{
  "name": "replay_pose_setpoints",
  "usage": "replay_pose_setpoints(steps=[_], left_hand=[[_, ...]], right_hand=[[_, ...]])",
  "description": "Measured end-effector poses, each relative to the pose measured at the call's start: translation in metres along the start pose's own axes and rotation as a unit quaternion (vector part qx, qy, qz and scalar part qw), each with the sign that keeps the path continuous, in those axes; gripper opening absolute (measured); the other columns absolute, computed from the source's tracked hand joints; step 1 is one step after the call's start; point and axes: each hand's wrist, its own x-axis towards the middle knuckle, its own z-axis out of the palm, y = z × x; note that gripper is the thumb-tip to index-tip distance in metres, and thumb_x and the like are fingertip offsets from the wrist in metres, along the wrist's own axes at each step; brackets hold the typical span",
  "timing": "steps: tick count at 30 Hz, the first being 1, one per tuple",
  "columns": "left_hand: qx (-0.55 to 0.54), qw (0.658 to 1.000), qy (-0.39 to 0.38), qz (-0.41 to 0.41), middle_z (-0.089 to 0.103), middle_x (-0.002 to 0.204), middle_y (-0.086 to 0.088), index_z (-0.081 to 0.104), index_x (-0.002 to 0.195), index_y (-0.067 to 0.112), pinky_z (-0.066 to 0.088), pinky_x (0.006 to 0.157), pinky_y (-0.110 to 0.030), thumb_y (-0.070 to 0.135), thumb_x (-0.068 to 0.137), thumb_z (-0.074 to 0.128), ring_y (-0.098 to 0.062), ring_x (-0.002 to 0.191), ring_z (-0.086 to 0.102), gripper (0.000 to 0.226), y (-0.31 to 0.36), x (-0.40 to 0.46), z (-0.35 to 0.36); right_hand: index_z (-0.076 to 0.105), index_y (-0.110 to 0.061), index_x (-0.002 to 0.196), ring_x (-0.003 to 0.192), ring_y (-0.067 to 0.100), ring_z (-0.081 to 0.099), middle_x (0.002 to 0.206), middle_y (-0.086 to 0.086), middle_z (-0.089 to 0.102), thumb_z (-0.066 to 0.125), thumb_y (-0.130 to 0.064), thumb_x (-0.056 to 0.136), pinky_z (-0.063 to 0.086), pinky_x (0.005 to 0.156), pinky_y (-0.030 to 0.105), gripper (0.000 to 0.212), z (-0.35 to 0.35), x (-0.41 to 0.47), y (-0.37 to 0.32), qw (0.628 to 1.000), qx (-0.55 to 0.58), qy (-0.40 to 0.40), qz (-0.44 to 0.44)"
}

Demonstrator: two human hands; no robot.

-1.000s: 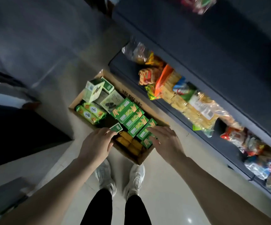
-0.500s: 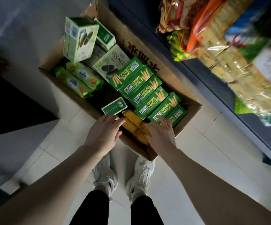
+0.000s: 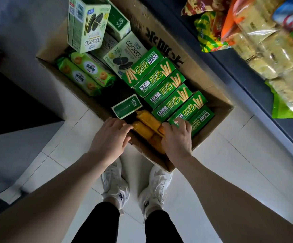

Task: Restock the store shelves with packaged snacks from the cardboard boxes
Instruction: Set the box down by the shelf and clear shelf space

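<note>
- Both hands are down in the near corner of the cardboard box point(image 3: 200, 79), which sits on the floor point(image 3: 230, 172) just beside the shelf point(image 3: 247, 74).
- The left hand point(image 3: 109, 137) lies fingers-forward over the near wall, fingertips touching the end of the yellow packs point(image 3: 147, 125); whether it actually grips one, I cannot tell.
- The right hand point(image 3: 176, 135) curls its fingers round the other end of those same packs, right against the nearest green box.
- Judgement: this looks like the start of a lift, the yellow packs being gathered between the two hands.
- The box looks well filled: a row of green boxes point(image 3: 159, 81) along the shelf side, biscuit rolls point(image 3: 84, 74) at the left wall, cookie cartons point(image 3: 87, 23) at the far end, and one small dark green carton point(image 3: 126, 106) standing just beyond the yellow packs.
- The shelf already carries bagged snacks point(image 3: 265, 41), some of them blurred.
- So, as far as this shows: plenty left to move, and nothing in hand has cleared the box yet.
</note>
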Motion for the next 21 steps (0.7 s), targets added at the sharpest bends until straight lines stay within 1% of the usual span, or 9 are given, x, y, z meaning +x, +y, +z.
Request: replay_pose_setpoints(steps=[2,5,6,8,10,12,15,18,21], left_hand=[[0.0,1.0,-0.008,-0.002,0.07,0.104,-0.008,0.071,0.115,0.012,0.051,0.093,-0.041,0.021,0.081,0.078,-0.031,0.101,0.063,0.036,0.005,-0.001,-0.011],[-0.002,1.0,-0.01,-0.008,0.071,0.102,-0.007,0.073,0.112,0.013,0.052,0.09,-0.04,0.018,0.077,0.082,-0.031,0.098,0.064,0.037,0.014,-0.007,-0.031],[-0.004,1.0,-0.016,-0.013,0.071,0.102,-0.007,0.072,0.112,0.013,0.052,0.09,-0.04,0.018,0.077,0.082,-0.031,0.099,0.064,0.037,0.017,-0.009,-0.037],[-0.008,0.999,-0.024,-0.021,0.07,0.105,-0.005,0.072,0.114,0.015,0.053,0.089,-0.039,0.018,0.078,0.082,-0.03,0.1,0.064,0.038,0.024,-0.011,-0.048],[-0.016,0.999,-0.026,-0.017,0.071,0.106,-0.005,0.072,0.114,0.015,0.055,0.086,-0.039,0.016,0.076,0.083,-0.03,0.099,0.065,0.04,0.029,-0.009,-0.055],[-0.022,0.999,-0.032,0.0,0.071,0.108,-0.006,0.071,0.116,0.016,0.056,0.083,-0.039,0.015,0.076,0.083,-0.03,0.099,0.066,0.042,0.034,0.0,-0.054],[-0.015,0.998,-0.033,0.044,0.072,0.108,-0.006,0.072,0.115,0.016,0.058,0.076,-0.037,0.013,0.068,0.088,-0.029,0.095,0.069,0.049,0.039,0.022,-0.039],[-0.017,0.995,-0.028,0.092,0.071,0.112,-0.008,0.072,0.117,0.015,0.059,0.075,-0.035,0.009,0.063,0.09,-0.028,0.098,0.07,0.057,0.042,0.051,-0.013],[-0.012,0.987,-0.024,0.156,0.071,0.111,-0.004,0.075,0.111,0.018,0.06,0.07,-0.034,0.006,0.061,0.091,-0.025,0.094,0.07,0.054,0.04,0.074,0.013]], right_hand=[[0.072,-0.012,0.11,0.111,0.035,0.058,0.099,0.007,0.073,0.077,-0.01,0.074,0.049,0.094,0.05,0.037,-0.019,-0.004,0.003,0.998,0.058,0.014,-0.004],[0.066,-0.011,0.12,0.098,0.029,0.065,0.106,0.009,0.068,0.075,-0.012,0.081,0.061,0.076,0.043,0.041,-0.06,-0.006,0.011,0.985,0.168,0.045,-0.014],[0.064,-0.01,0.123,0.093,0.028,0.066,0.107,0.01,0.067,0.07,-0.014,0.085,0.062,0.071,0.039,0.038,-0.074,-0.005,0.017,0.981,0.183,0.065,-0.026],[0.061,-0.009,0.129,0.091,0.026,0.067,0.111,0.012,0.065,0.058,-0.017,0.095,0.06,0.069,0.035,0.035,-0.099,0.003,0.03,0.972,0.205,0.111,-0.039],[0.055,-0.008,0.136,0.093,0.027,0.066,0.117,0.015,0.062,0.055,-0.02,0.1,0.057,0.069,0.034,0.038,-0.116,0.015,0.043,0.963,0.227,0.139,-0.029],[0.049,-0.008,0.141,0.09,0.028,0.064,0.123,0.017,0.057,0.052,-0.023,0.103,0.054,0.067,0.033,0.041,-0.125,0.031,0.054,0.958,0.245,0.15,-0.006],[0.041,-0.011,0.148,0.087,0.018,0.057,0.131,0.016,0.051,0.046,-0.025,0.107,0.05,0.06,0.027,0.044,-0.119,0.053,0.067,0.955,0.262,0.137,0.034],[0.037,-0.014,0.151,0.084,0.015,0.054,0.131,0.014,0.048,0.043,-0.026,0.107,0.05,0.053,0.026,0.045,-0.088,0.062,0.077,0.959,0.253,0.116,0.049],[0.034,-0.016,0.151,0.084,0.013,0.055,0.133,0.012,0.049,0.038,-0.034,0.108,0.054,0.056,0.027,0.047,-0.056,0.061,0.086,0.959,0.254,0.101,0.079]])
